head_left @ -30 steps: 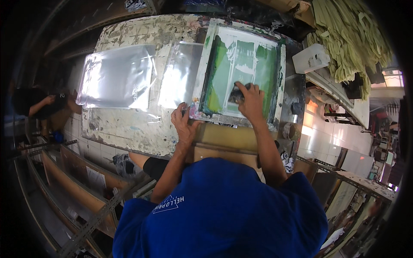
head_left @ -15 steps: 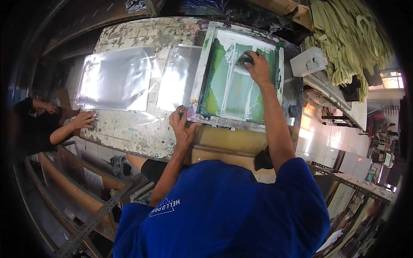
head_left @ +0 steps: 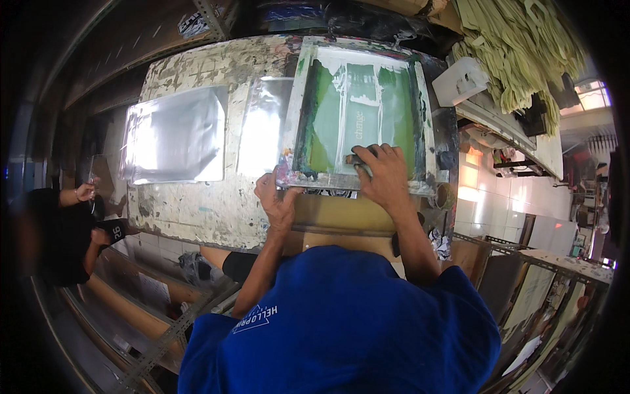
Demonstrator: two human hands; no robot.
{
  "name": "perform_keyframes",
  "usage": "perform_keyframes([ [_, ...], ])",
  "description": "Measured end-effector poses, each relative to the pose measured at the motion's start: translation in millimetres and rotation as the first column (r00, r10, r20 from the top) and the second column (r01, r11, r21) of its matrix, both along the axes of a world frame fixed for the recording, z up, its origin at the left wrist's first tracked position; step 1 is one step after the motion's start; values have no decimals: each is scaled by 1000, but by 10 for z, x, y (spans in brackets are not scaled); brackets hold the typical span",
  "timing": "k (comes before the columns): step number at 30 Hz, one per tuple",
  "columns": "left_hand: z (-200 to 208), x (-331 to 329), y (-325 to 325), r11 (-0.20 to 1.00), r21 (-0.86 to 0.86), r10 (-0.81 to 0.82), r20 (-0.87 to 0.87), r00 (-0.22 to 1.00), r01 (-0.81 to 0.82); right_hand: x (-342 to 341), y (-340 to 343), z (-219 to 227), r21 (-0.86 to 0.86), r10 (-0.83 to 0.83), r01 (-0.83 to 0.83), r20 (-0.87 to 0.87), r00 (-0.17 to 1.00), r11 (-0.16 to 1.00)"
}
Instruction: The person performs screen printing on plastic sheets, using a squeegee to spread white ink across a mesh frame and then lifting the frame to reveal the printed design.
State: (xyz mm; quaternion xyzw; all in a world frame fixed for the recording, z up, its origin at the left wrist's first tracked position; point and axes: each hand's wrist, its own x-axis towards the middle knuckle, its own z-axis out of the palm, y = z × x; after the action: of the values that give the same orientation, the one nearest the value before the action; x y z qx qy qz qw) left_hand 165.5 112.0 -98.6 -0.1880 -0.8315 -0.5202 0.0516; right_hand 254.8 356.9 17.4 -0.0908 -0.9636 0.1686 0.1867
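A screen printing frame (head_left: 293, 111) with green mesh (head_left: 326, 98) lies on the worktable, white ink streaked over the mesh and along its far end. My right hand (head_left: 386, 176) is closed around a small dark squeegee (head_left: 354, 159) near the frame's near edge; my fingers hide most of it. At the near left corner, my left hand (head_left: 278, 205) grips the frame, thumb on the near side. Pale lettering shows in the mesh just beyond the squeegee.
Shiny clear plastic sheets (head_left: 174, 134) lie on the stained worktable (head_left: 197, 210), with another plastic sheet (head_left: 262, 125) beside the frame. A co-worker (head_left: 62, 230) stands at the left. A white container (head_left: 461, 82) and hanging pale-yellow strips (head_left: 518, 46) are at the right.
My right hand has drawn the squeegee from the far part of the mesh toward me, baring the lettering. My left hand stays at the corner. The co-worker's hand has left the plastic sheets.
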Motion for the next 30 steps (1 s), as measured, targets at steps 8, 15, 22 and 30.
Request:
perform_keyframes([
  [8,1000,-510,480,895,445,60,-60,996,-28,-323,289,933,182,-33,101,-344,939,978],
  [15,156,-832,29,913,-249,276,-204,939,-322,-859,726,1579,124,-97,141,-309,946,982],
  [22,-569,-567,-213,697,-576,183,-434,882,-428,-971,743,1982,45,-131,147,-249,960,988],
  [30,-36,-684,143,919,-288,126,-436,891,-271,-965,751,1983,7,-122,127,-246,962,992],
])
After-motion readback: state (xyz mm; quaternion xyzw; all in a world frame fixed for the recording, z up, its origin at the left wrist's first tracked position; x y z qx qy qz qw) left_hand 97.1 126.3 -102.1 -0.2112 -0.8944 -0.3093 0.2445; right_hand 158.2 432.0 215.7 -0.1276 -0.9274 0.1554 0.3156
